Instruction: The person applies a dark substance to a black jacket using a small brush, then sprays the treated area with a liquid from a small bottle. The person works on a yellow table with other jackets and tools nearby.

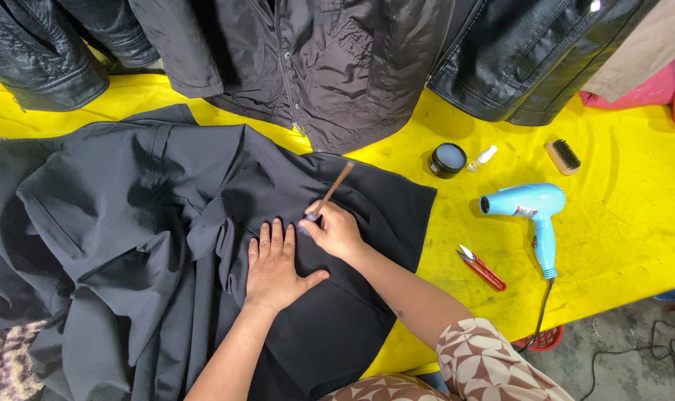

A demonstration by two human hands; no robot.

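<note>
Two hands work the dark jacket point(129, 245) spread over the yellow table point(634, 215) — your left hand point(274, 267) lies flat on it, fingers spread, while your right hand point(336, 230) is clamped on a wooden-handled brush point(330, 194), tip down — blue hairdryer point(534, 212) well right.

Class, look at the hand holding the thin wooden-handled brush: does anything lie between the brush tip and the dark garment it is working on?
Nothing visible does. The right hand holds the brush with its tip down on the dark garment, just beyond the fingers of the left hand, which lies flat on the cloth beside it, not under the tip.
</note>
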